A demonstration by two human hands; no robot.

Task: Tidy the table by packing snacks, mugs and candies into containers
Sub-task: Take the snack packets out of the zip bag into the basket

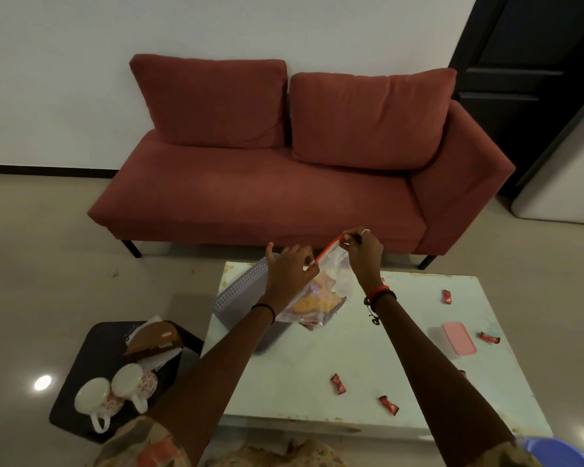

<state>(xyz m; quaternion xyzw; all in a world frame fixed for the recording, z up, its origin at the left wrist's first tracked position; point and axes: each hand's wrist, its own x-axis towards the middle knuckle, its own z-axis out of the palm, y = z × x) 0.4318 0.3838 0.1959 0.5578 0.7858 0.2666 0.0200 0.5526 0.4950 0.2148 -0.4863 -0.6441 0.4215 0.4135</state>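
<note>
Snack bag holding orange snacks, red zip pinched by left hand and right hand grips, over grey basket

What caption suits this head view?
Both hands, left and right, pinch a snack-filled zip bag above the table.

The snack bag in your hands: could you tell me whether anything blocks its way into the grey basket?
Nothing visible does. The snack bag hangs from both hands just right of the grey basket; only the left hand overlaps the basket's opening.
</note>
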